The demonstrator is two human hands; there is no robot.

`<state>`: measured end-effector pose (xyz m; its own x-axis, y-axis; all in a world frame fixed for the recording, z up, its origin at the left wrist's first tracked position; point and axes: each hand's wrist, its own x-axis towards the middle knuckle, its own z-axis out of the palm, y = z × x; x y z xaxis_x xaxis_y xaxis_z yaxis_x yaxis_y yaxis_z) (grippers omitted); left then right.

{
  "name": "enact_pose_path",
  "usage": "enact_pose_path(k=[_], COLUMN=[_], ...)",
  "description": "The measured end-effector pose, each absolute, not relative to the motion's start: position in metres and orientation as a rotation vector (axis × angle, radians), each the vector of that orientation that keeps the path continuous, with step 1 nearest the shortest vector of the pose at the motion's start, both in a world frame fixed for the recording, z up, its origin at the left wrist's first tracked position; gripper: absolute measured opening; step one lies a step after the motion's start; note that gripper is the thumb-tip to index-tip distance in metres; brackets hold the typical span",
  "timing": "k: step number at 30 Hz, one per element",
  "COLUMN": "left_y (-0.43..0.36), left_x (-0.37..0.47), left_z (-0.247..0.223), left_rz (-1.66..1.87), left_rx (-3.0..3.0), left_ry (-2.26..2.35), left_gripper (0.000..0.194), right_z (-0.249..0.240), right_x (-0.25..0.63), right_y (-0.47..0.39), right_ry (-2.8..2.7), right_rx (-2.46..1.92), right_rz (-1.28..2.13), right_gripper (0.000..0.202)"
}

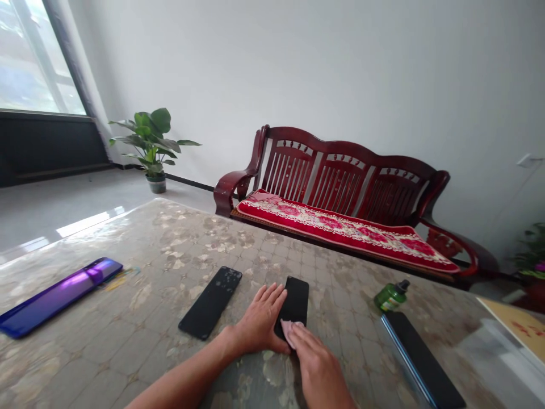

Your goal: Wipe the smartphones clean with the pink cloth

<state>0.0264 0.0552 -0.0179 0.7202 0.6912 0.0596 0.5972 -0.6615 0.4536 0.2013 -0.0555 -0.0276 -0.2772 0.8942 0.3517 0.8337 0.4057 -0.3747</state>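
A dark, flat smartphone (297, 298) lies on the table before me. My left hand (263, 322) rests flat along its left edge, fingers stretched out and thumb reaching its lower edge. Pressed onto the lower part of the screen is a small pale pink cloth (288, 332), held under the fingers of my right hand (317, 360). Those fingers are together and bent over the cloth, covering part of it. To the left, a second black phone (208, 307) has whitish spots or drops near its upper end.
A glossy blue-purple phone (63, 295) lies at the far left of the patterned table cover (140, 318). On the right are a green spray bottle (390, 295), a dark phone with a blue edge (426, 358) and a yellowish box (517, 329). Behind stands a wooden bench (340, 187).
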Motion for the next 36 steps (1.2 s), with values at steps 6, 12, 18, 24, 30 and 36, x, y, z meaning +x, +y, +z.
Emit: enact_pose_path(k=[6,12,18,24,30,36], left_y=[0.038,0.021,0.015,0.016,0.019,0.024], left_x=[0.042,0.060,0.059,0.031,0.012,0.005], left_z=[0.004,0.014,0.018,0.023,0.013,0.009], left_rz=[0.180,0.165,0.133,0.157,0.190,0.245], left_rx=[2.525,2.554,2.628,2.585,2.581,2.573], left_ry=[1.245,1.389,1.344,1.322,1.262,1.247], left_gripper=[0.105,0.093,0.064,0.029,0.027,0.031], right_z=[-0.019,-0.017,-0.010,-0.004,-0.003,0.003], right_x=[0.194,0.191,0.188,0.188,0.180,0.207], right_y=[-0.039,-0.036,-0.034,-0.040,-0.041,-0.008], right_ry=[-1.570,-1.116,-0.851,-1.390,-2.054,-2.029], right_rx=[-1.507,-1.374,-1.210,-1.255,-1.179,-1.315], right_rz=[0.519,0.822,1.026,0.473,-0.060,-0.294], right_gripper=[0.040,0.038,0.047,0.034,0.056,0.062])
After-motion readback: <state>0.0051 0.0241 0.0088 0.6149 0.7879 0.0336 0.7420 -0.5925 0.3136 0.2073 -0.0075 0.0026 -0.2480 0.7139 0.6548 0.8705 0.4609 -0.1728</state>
